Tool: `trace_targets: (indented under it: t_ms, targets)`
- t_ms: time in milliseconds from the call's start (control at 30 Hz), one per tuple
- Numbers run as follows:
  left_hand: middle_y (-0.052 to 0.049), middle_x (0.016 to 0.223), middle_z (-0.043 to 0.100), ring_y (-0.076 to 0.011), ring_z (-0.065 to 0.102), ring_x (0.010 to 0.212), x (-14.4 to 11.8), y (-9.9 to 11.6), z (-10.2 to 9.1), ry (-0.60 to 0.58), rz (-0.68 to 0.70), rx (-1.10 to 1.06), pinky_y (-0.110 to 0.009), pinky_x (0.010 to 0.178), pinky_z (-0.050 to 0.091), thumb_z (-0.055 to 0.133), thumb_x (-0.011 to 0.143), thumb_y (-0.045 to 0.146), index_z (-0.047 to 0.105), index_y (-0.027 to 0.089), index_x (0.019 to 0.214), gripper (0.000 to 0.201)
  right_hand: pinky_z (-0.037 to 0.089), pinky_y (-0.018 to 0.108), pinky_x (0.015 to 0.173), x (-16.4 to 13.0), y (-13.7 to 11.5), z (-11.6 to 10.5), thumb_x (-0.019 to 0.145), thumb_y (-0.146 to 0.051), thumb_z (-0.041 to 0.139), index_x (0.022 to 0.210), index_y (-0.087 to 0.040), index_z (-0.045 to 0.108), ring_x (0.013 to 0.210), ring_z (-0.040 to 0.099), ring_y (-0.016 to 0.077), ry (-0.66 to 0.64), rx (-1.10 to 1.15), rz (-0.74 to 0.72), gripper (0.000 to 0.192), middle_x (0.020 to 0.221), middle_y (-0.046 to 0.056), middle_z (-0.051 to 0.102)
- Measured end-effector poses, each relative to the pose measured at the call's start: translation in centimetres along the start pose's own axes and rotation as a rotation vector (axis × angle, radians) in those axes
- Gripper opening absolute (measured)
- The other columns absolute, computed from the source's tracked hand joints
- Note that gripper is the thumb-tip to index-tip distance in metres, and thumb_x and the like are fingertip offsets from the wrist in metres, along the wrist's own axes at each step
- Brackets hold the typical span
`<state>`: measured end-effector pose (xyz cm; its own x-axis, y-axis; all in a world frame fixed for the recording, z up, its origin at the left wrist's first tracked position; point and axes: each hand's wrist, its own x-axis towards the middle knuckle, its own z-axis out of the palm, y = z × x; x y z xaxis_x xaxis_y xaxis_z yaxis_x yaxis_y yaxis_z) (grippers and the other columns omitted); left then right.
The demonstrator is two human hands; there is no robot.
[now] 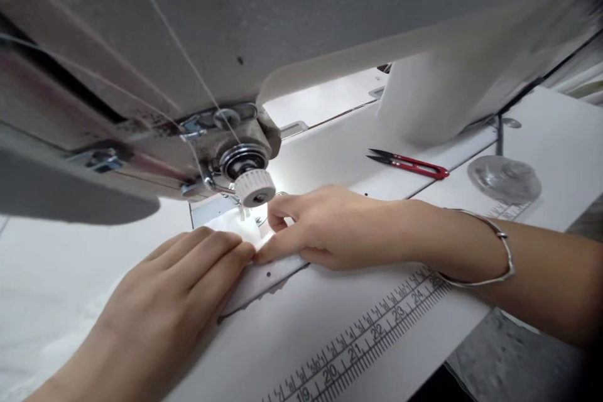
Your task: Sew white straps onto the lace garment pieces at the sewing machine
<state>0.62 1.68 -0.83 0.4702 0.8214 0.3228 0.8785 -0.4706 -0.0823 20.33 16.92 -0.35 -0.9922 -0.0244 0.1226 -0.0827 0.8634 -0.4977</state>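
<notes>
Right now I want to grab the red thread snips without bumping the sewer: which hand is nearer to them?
Right. The right hand lies by the needle area, just below-left of the red thread snips, apart from them. The left hand presses the white fabric farther left.

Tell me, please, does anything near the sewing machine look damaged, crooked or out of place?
Nothing stands out. Both hands, left hand and right hand, press the white fabric strip flat beside the needle. The red-handled thread snips lie apart on the white table.
</notes>
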Motion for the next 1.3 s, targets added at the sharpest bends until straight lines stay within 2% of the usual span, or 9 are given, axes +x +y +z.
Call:
trace_targets:
  t_ms: [100, 200, 367, 533, 733, 867, 1100, 1167, 1300]
  targets:
    - [-0.006, 0.105, 0.058, -0.0183, 0.054, 0.094, -0.2, -0.4, -0.3, -0.037, 0.001, -0.027, -0.030, 0.082, 0.043, 0.039, 0.098, 0.015, 0.059, 0.018, 0.112, 0.025, 0.033, 0.024, 0.060, 0.0, 0.3, 0.0, 0.088, -0.006, 0.049, 0.116, -0.029, 0.069, 0.072, 0.049, 0.0128, 0.030, 0.033, 0.003, 0.042, 0.108, 0.006, 0.057]
    - [-0.003, 0.101, 0.060, -0.0150, 0.056, 0.088, 0.0, -0.8, -0.4, -0.033, -0.004, -0.056, -0.027, 0.078, 0.045, 0.039, 0.099, 0.017, 0.061, 0.019, 0.107, 0.023, 0.036, 0.025, 0.063, 0.1, 0.7, 0.0, 0.087, -0.003, 0.046, 0.109, -0.023, 0.071, 0.075, 0.051, 0.0134, 0.052, 0.072, 0.004, 0.039, 0.106, 0.006, 0.057]
    - [-0.004, 0.100, 0.063, -0.0170, 0.057, 0.089, -0.1, -0.5, -0.3, -0.027, 0.037, -0.007, -0.031, 0.081, 0.047, 0.040, 0.097, 0.016, 0.062, 0.016, 0.109, 0.025, 0.037, 0.026, 0.066, 0.3, 0.9, -0.2, 0.082, 0.001, 0.045, 0.100, -0.016, 0.068, 0.077, 0.051, 0.0138, 0.059, 0.124, 0.012, 0.034, 0.100, 0.005, 0.058]
    - [-0.009, 0.102, 0.062, -0.0196, 0.058, 0.090, -0.7, 0.3, -0.1, -0.010, -0.018, 0.015, -0.034, 0.083, 0.047, 0.049, 0.093, 0.009, 0.061, 0.011, 0.114, 0.024, 0.036, 0.026, 0.064, 0.3, 0.5, -0.2, 0.082, -0.001, 0.046, 0.093, -0.015, 0.063, 0.076, 0.051, 0.0139, 0.057, 0.117, 0.072, 0.025, 0.097, 0.004, 0.059]
    - [-0.003, 0.096, 0.063, -0.0154, 0.059, 0.085, -0.1, 0.3, 0.0, 0.028, -0.060, -0.051, -0.030, 0.076, 0.045, 0.050, 0.094, 0.010, 0.061, 0.018, 0.107, 0.019, 0.037, 0.025, 0.067, 0.6, 0.2, 0.7, 0.082, -0.006, 0.054, 0.100, -0.014, 0.061, 0.074, 0.051, 0.0109, 0.244, 0.179, 0.051, 0.020, 0.104, 0.004, 0.058]
    - [-0.003, 0.095, 0.061, -0.0151, 0.057, 0.084, 0.0, 0.4, -0.2, 0.007, -0.094, -0.045, -0.028, 0.075, 0.043, 0.050, 0.095, 0.011, 0.061, 0.017, 0.106, 0.018, 0.034, 0.026, 0.063, 1.1, -0.1, 1.3, 0.090, -0.012, 0.051, 0.098, -0.015, 0.065, 0.080, 0.053, 0.0145, 0.170, 0.116, 0.104, 0.016, 0.098, 0.004, 0.060]
    - [-0.003, 0.097, 0.061, -0.0137, 0.058, 0.087, -0.2, 0.6, 0.1, 0.015, -0.186, -0.102, -0.025, 0.079, 0.043, 0.049, 0.096, 0.017, 0.062, 0.017, 0.103, 0.015, 0.031, 0.027, 0.061, 1.6, -0.6, 1.6, 0.097, -0.016, 0.045, 0.094, -0.014, 0.062, 0.076, 0.050, 0.0147, 0.180, -0.098, 0.122, 0.018, 0.093, 0.005, 0.058]
    - [-0.002, 0.097, 0.061, -0.0139, 0.058, 0.086, -0.3, 0.7, 0.1, 0.028, -0.208, -0.100, -0.025, 0.079, 0.045, 0.049, 0.096, 0.018, 0.062, 0.018, 0.104, 0.015, 0.031, 0.027, 0.061, 1.5, -0.5, 1.7, 0.095, -0.016, 0.046, 0.093, -0.014, 0.062, 0.076, 0.050, 0.0147, 0.193, -0.131, 0.098, 0.017, 0.092, 0.004, 0.058]
    - [-0.003, 0.098, 0.062, -0.0154, 0.058, 0.087, -0.4, 0.9, -0.2, 0.010, -0.146, -0.067, -0.027, 0.079, 0.046, 0.048, 0.095, 0.014, 0.060, 0.019, 0.108, 0.019, 0.034, 0.026, 0.061, 1.2, -0.1, 2.0, 0.093, -0.015, 0.047, 0.093, -0.015, 0.064, 0.078, 0.053, 0.0148, 0.226, -0.165, 0.011, 0.017, 0.091, 0.003, 0.060]
